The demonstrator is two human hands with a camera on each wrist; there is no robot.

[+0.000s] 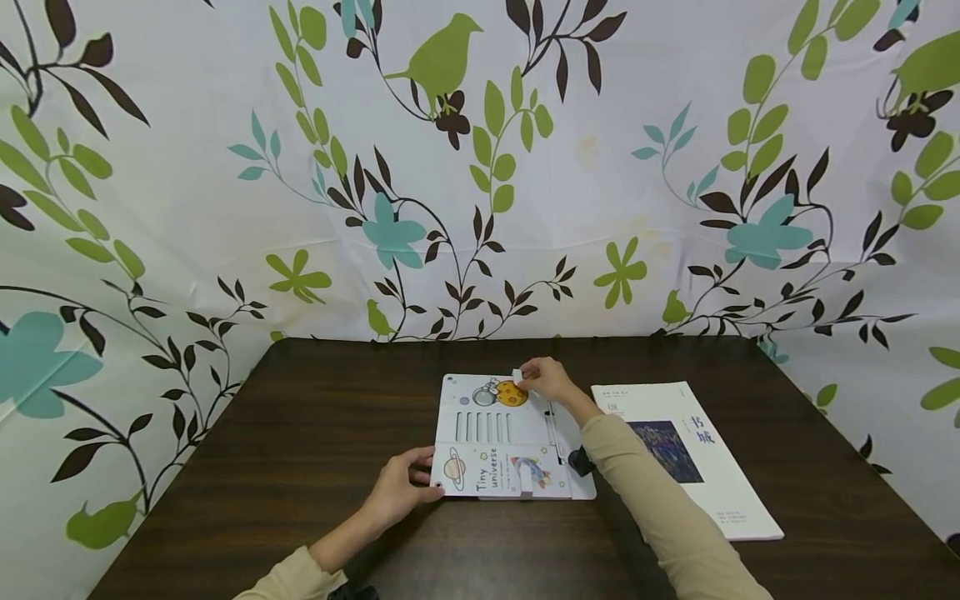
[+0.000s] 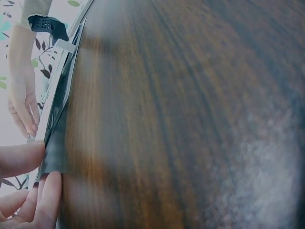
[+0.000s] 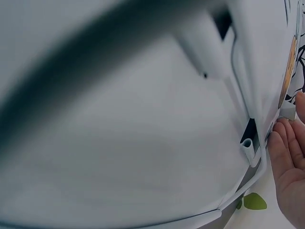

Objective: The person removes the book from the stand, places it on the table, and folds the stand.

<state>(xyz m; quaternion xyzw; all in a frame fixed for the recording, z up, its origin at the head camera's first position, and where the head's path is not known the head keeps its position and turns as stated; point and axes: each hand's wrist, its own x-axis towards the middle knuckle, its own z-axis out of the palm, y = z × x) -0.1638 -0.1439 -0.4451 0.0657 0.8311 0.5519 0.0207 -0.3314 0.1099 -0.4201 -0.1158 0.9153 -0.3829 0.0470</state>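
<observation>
A white folding book stand (image 1: 525,429), printed with planets and "Tiny universe", lies on the dark wooden table (image 1: 337,400). My left hand (image 1: 401,485) grips its lower left corner; in the left wrist view the thumb (image 2: 21,158) is on one face and the fingers (image 2: 47,200) are at the other. At the far edge my right hand (image 1: 551,379) pinches a small white clip (image 1: 517,377) near the orange planet. The right wrist view shows this clip (image 3: 288,110) between thumb and fingers. A second white clip (image 1: 526,479) sits on the near edge.
To the right of the stand lies a white magazine (image 1: 723,479) with a dark blue picture on its cover, partly behind the right sleeve (image 1: 645,483). A patterned cloth (image 1: 540,242) hangs behind the table's far edge. A black strap (image 1: 580,461) is on the right wrist.
</observation>
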